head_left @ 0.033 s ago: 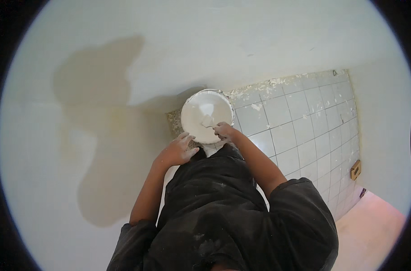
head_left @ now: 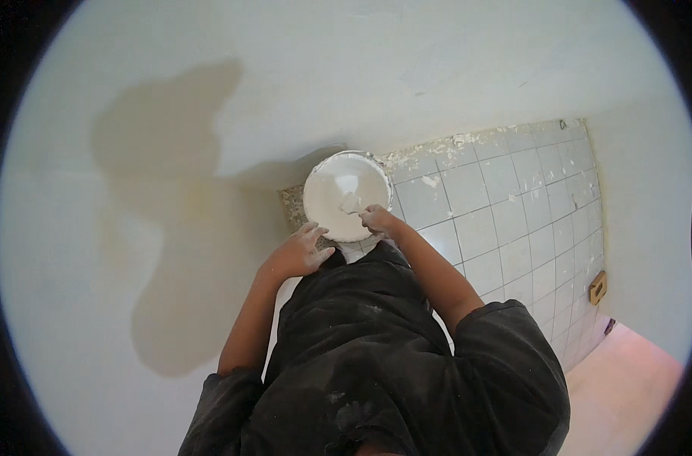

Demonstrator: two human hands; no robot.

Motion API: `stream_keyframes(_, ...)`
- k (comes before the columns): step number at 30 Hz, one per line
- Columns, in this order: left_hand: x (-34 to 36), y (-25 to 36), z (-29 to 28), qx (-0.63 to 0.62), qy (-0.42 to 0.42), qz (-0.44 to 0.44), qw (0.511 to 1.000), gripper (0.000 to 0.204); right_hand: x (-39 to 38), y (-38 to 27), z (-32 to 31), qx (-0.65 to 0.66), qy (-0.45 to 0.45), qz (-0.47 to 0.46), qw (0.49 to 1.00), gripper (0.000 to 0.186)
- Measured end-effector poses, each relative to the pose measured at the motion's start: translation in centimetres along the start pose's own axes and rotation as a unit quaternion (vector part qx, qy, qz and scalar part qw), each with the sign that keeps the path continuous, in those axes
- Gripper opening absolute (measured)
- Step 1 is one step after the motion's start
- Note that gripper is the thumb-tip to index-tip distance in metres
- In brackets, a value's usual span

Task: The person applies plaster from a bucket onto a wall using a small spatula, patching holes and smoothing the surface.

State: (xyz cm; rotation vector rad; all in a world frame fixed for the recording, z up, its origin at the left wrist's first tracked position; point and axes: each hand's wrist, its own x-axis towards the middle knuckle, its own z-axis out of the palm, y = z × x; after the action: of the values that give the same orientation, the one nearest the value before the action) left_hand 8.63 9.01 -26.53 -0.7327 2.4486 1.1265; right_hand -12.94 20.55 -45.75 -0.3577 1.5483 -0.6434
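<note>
A white round bucket [head_left: 315, 171] stands in front of me, its rim smeared with white. Inside lies a smooth white paste [head_left: 327, 216], whose depth I cannot tell. My right hand [head_left: 375, 220] closes round the handle of a small putty knife [head_left: 350, 204], at the bucket's near right side. The knife's pale, paste-coated blade is over or in the paste; contact is hard to make out. My left hand [head_left: 304, 252], dusted white, is by the bucket's near left rim, fingers spread and holding nothing. Whether its fingertips touch the rim is unclear.
Pale wall [head_left: 346, 76] runs close behind the bucket, and another pale wall [head_left: 186, 304] is at my left, bearing my shadow. Grey floor tiles [head_left: 467, 194] with white flakes stretch to the right. A small brown box-like object [head_left: 597, 288] sits by the right wall.
</note>
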Motion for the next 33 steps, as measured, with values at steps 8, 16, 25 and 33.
stream_keyframes(8, 2.4, 3.6, 2.2, -0.051, 0.034, 0.009, 0.998, 0.058, 1.2, 4.7, -6.7, -0.305, 0.178, -0.169, 0.920, 0.031)
stream_keyframes(16, 3.6, 7.5, 5.6, -0.112, 0.053, -0.035, 0.992, 0.057, -2.4, 3.6, -8.7, -0.507, 0.111, -0.176, 0.836, 0.025)
stream_keyframes(25, 5.4, 11.0, 8.3, -0.157, 0.075, -0.053, 0.983, 0.053, -3.0, 3.2, -11.0, -0.564, 0.071, -0.215, 0.794, 0.019)
stream_keyframes(33, 5.4, 11.6, 9.7, -0.188, 0.106, -0.056, 0.975, 0.046, -3.6, 2.8, -11.1, -0.557, 0.073, -0.212, 0.799, 0.022)
